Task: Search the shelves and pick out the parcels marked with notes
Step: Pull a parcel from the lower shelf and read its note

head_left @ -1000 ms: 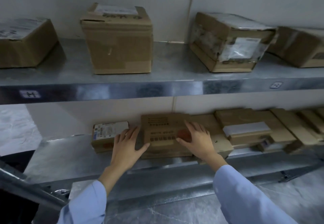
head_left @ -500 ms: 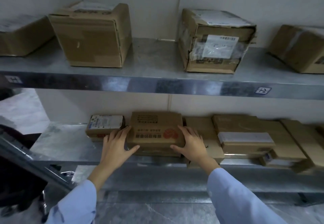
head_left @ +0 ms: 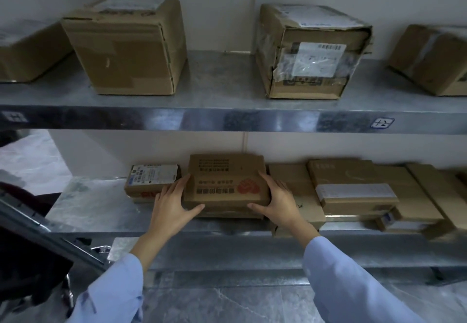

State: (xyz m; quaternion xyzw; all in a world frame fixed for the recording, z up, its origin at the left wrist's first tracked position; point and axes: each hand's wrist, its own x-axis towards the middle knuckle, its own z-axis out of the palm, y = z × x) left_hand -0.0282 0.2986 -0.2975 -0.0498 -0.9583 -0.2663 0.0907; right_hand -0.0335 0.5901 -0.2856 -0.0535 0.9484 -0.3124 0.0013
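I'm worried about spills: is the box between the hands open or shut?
Shut. The box shows a flat top with no flap lifted; left hand and right hand grip its sides.

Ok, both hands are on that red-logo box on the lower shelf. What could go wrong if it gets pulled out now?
1. The left hand grips the red-logo box right beside the small labelled parcel; pulling could drag that parcel along the lower shelf.
2. The right hand lies over a flat carton that seems to overhang the shelf edge; a nudge might tip it off.
3. No note shows on the box's top face, so it may be the wrong pick.
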